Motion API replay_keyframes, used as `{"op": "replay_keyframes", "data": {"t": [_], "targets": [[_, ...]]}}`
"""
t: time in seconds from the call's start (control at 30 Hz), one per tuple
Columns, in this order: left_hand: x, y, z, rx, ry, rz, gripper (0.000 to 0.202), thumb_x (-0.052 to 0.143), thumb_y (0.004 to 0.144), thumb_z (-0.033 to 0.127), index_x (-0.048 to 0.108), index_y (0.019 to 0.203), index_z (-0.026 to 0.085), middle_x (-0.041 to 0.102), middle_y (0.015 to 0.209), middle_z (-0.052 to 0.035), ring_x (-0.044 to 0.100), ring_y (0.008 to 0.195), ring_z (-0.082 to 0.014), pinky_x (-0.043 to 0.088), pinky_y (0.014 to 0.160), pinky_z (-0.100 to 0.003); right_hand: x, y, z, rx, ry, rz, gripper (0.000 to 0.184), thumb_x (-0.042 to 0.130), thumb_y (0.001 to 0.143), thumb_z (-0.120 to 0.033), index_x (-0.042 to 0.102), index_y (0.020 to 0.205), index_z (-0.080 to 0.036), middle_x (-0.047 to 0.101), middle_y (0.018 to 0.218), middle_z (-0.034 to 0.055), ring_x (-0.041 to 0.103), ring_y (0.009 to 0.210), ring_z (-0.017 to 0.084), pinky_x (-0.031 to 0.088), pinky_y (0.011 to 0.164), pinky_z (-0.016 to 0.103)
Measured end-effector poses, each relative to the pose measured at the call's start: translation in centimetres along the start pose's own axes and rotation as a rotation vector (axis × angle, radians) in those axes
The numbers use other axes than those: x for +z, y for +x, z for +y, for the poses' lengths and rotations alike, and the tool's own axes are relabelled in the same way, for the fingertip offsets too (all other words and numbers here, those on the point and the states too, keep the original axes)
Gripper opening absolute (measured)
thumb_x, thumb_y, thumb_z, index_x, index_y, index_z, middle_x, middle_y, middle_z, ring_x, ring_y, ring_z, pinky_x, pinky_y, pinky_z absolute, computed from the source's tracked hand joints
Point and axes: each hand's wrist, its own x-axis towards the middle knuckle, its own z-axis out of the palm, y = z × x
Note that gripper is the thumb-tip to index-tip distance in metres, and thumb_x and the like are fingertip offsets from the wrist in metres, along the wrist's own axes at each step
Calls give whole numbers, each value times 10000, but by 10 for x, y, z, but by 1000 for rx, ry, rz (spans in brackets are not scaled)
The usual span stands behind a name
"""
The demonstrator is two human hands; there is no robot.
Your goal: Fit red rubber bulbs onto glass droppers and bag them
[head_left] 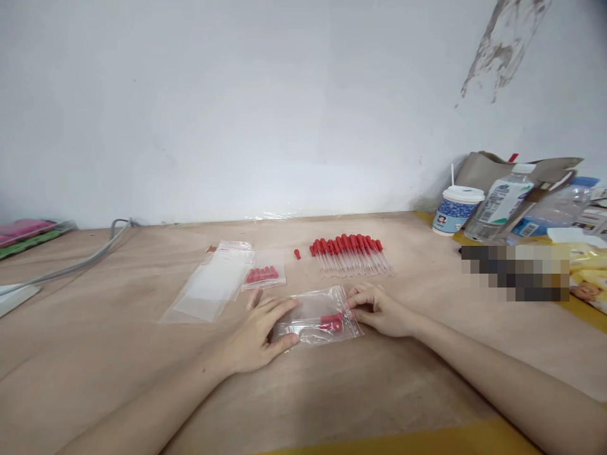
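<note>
A clear zip bag [308, 303] lies flat on the table, with red-bulbed glass droppers [331, 322] inside it. Its left end is held under my left hand [258, 332], thumb on the near edge and fingers on the far edge. At the bag's right end, along the red-lined zip, my right hand [377, 308] is closed in a pinch. Just beyond lies a row of several droppers with red bulbs [348, 243], glass tips toward me. One loose red bulb [297, 254] sits left of them. A small bag of red bulbs [262, 274] rests behind my left hand.
Flat clear zip bags [213, 278] lie stacked at left. A grey cable [71, 272] runs along the left side. At right stand a lidded paper cup [455, 212], a plastic bottle [502, 205] and assorted packages. A white wall [265, 114] rises behind the table.
</note>
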Motion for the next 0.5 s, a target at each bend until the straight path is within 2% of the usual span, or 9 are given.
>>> {"op": "replay_keyframes", "data": {"t": [0.07,0.13,0.2,0.27,0.4,0.47,0.5], "targets": [[1,0,-1,9,16,-22,467,436,870,456,399,1308,298,481,1309,-77,402,1221,-265,52,1038,-599,-3,2,5,48,4,66,188,565,780,-363,691,771,-223,638,781,31,553,747,164,407,718,301],[2,0,-3,9,33,-39,408,417,883,446,447,1273,331,453,1337,-69,376,1245,-269,49,1026,-615,-6,7,8,130,-34,186,204,538,789,-350,687,791,-211,656,776,33,556,703,162,409,692,300],[3,0,-4,3,42,-44,377,406,889,442,474,1247,347,444,1347,-62,367,1253,-268,52,1022,-621,-8,15,5,188,-116,305,198,529,787,-323,685,813,-204,666,766,35,551,669,161,400,669,298],[3,1,-5,-2,45,-48,373,401,891,442,472,1247,353,445,1346,-61,363,1257,-266,58,1020,-622,-9,27,-2,191,-228,361,183,531,782,-296,686,806,-202,670,765,36,553,691,167,386,687,303],[2,1,-4,-12,47,-73,381,375,900,447,446,1264,361,427,1360,-61,346,1270,-257,64,1021,-622,-1,66,-24,139,-408,314,160,529,786,-246,684,792,-206,671,851,33,552,858,189,353,815,326],[1,1,-4,-10,53,-91,383,347,912,438,425,1280,362,414,1369,-58,332,1281,-245,61,1031,-612,9,90,-32,140,-405,252,148,554,772,-236,674,837,-181,636,992,62,534,962,190,364,842,290],[1,1,-4,-7,59,-95,384,334,917,432,420,1284,360,400,1379,-57,317,1290,-242,61,1037,-604,15,102,-34,186,-393,209,156,577,753,-244,665,857,-168,603,1069,84,528,995,199,376,839,283]]}}
